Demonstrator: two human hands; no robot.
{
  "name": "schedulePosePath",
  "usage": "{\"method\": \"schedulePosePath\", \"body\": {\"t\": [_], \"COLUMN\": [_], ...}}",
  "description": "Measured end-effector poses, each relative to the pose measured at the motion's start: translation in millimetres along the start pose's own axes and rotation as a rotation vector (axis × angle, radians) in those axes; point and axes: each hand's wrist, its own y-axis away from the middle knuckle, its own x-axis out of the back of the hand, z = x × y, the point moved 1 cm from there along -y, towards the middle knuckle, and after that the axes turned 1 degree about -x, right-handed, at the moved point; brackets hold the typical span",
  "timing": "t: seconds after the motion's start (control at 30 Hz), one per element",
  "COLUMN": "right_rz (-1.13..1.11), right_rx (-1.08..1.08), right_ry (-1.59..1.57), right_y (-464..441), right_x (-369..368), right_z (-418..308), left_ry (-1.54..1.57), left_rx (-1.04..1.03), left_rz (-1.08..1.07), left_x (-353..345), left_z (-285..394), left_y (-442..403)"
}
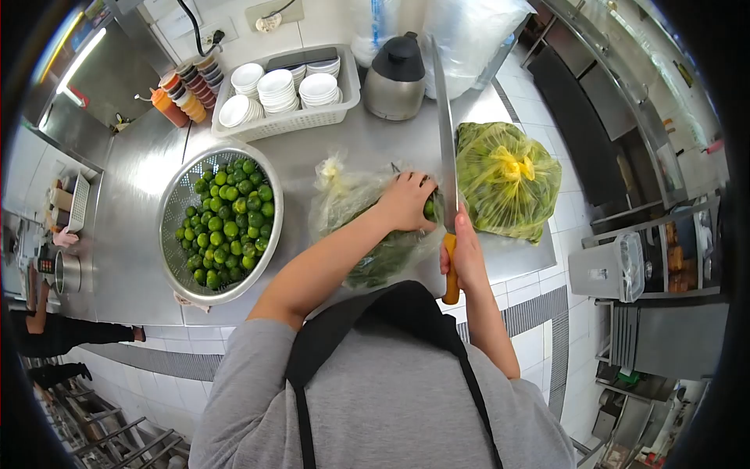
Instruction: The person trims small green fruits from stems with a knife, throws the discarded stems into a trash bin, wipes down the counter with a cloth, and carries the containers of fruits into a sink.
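In my right hand [467, 252] is a long kitchen knife [447, 133], its yellow-orange handle gripped and its wide blade pointing up and away from me. My left hand [408, 201] curls its fingers over a dark green lime [430, 209], mostly hidden under them, at the right end of a clear plastic bag [332, 199] of leafy greens. The knife blade stands just right of those fingers, apart from them. To the left sits a metal colander [168, 227] full of green limes [230, 227].
A knotted bag of greens [508, 184] lies right of the knife. Behind are a steel thermos jug [396, 82], a white basket [305, 121] of small white cups, and sauce bottles [168, 108]. Another person [66, 332] stands at far left. The steel counter [129, 234] ends close to my body.
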Motion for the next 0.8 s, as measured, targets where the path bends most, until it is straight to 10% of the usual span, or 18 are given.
{"method": "schedulePosePath", "body": {"t": [0.23, 0.43, 0.53, 0.63, 0.8], "right_rz": [-0.079, -0.129, -0.17, -0.29, -0.266], "right_rx": [-0.077, -0.059, -0.085, -0.226, -0.291], "right_ry": [0.06, 0.099, -0.053, -0.132, -0.052], "right_y": [3, 9, 9, 1, -4], "right_x": [-9, -20, -27, -21, -24], "right_z": [0, -2, -14, -8, 7], "left_ry": [0.023, 0.731, 0.418, 0.019, 0.077], "left_rx": [0.007, 0.372, 0.406, 0.116, 0.202], "left_rz": [-0.298, 0.169, -0.181, -0.05, -0.003], "left_x": [44, 86, 86, 43, 37], "left_z": [-37, -46, -21, -15, -22], "left_y": [34, 59, 56, 67, 80]}}
